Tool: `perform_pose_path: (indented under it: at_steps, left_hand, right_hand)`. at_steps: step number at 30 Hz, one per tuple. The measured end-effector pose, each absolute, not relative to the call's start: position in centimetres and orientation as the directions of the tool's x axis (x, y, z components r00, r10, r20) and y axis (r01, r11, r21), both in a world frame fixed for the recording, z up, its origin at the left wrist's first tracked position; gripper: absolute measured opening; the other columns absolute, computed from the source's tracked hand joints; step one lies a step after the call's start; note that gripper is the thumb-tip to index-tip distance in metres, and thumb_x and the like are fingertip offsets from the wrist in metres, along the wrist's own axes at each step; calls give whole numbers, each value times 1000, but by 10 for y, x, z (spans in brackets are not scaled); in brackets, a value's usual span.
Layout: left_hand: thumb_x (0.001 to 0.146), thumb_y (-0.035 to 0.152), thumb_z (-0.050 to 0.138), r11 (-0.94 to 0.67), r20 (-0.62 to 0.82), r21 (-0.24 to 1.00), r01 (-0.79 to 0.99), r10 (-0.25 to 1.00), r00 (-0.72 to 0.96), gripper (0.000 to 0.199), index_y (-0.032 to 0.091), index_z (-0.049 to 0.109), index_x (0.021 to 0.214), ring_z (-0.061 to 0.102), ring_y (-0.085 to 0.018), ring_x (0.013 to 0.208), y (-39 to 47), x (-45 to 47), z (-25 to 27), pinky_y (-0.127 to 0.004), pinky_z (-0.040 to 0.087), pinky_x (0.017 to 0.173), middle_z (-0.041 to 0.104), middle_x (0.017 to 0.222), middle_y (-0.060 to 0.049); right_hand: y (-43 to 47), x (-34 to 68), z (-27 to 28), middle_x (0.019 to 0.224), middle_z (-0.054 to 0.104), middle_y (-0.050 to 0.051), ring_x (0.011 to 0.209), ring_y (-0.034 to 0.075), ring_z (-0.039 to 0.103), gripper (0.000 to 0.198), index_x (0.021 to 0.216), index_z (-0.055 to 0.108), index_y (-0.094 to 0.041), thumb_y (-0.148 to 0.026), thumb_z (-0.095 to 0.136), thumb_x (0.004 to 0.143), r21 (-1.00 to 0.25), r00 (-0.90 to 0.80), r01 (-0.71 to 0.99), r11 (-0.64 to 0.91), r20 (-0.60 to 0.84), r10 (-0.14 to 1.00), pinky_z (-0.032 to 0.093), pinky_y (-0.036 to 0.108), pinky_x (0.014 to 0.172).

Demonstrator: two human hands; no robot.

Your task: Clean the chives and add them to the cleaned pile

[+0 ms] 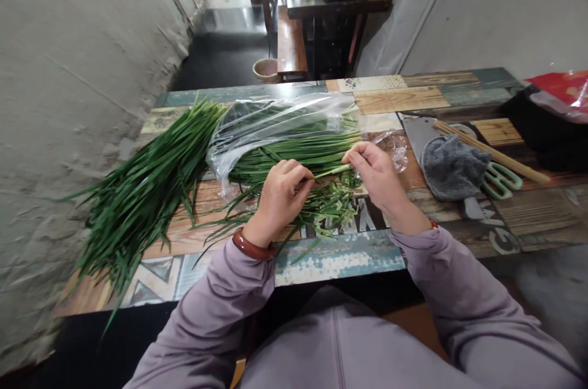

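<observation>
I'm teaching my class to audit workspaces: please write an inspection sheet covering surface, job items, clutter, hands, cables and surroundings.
Surface: patchwork-patterned table; leafy scraps by the hands.
Job items: loose green bundle at left; more green stalks partly under a clear plastic bag.
Clutter: grey cloth, pale-green looped handles and wooden sticks at right; red packaging farther right.
Left hand: fingers curled near the leafy scraps; grip unclear.
Right hand: fingers pinching one pale stalk.
Cables: nothing seen on the table.
Surroundings: walls either side; wooden bench, woven basket and second table beyond.
</observation>
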State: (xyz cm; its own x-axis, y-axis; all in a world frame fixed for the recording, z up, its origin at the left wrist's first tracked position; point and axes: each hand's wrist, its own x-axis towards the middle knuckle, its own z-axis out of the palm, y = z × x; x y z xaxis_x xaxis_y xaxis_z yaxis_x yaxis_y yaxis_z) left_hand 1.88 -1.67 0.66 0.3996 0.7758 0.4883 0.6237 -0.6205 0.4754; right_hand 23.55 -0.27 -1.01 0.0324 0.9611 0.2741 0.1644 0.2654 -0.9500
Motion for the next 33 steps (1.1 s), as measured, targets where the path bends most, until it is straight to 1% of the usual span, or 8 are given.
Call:
perform_pose_path:
  at_steps: [4,10,14,20,22,27,30,33]
  left_hand:
    - [90,20,58,-591,473,536,603,802,365,9,19,61,82,55,-17,77,-16,18,5,-30,43,71,62,79,-3]
    - [91,21,59,-574,447,560,597,817,364,7,19,62,84,56,-17,78,-17,18,6,-29,43,72,61,79,-2]
    - [94,22,55,-588,415,543,599,808,417,11,18,62,87,56,-17,78,-18,19,7,-29,42,71,61,81,-3]
    - [100,26,44,-626,322,522,579,773,546,21,18,63,96,57,-16,77,-19,20,3,-27,41,70,61,83,-4]
    - [100,27,42,-606,320,549,576,789,525,23,18,62,94,57,-15,75,-18,19,1,-26,40,69,62,83,-4]
    - [97,29,46,-487,379,629,606,873,307,20,18,59,86,53,-12,66,-11,15,1,-24,38,64,59,73,1]
    - [92,30,54,-429,373,668,608,900,225,17,19,56,79,48,-10,61,-8,16,0,-23,36,61,54,68,3]
    - [92,29,52,-432,387,680,593,898,210,19,18,56,77,47,-10,61,-8,17,-1,-23,35,61,53,67,4]
  right_hand:
    - [-1,245,-4,82,66,1,78,15,62,16,87,60,-23,-37,55,94,-902,94,229,365,394,914,49,30,75]
    - [-6,237,3,90,72,5,87,21,65,12,91,67,-23,-35,64,88,-657,-232,493,571,533,814,49,37,82]
    - [-6,231,-2,76,70,2,74,17,63,22,76,66,-23,-33,57,94,-625,-285,462,630,568,772,47,34,74]
    - [-7,230,-4,74,67,4,74,16,60,38,74,63,-21,-37,42,101,-579,-462,456,676,496,736,45,33,73]
    - [-5,235,-4,77,69,4,77,17,62,40,80,65,-21,-40,38,102,-639,-383,459,618,486,786,46,32,74]
    - [7,260,-6,79,71,2,75,17,65,32,93,69,-23,-45,47,98,-825,101,442,353,436,894,49,30,72]
    - [13,267,-10,83,72,2,75,18,64,24,92,70,-23,-41,55,94,-781,97,530,331,443,891,48,31,71]
    - [16,267,-14,87,71,4,82,21,62,16,88,71,-23,-32,58,91,-604,-76,689,400,489,869,46,35,80]
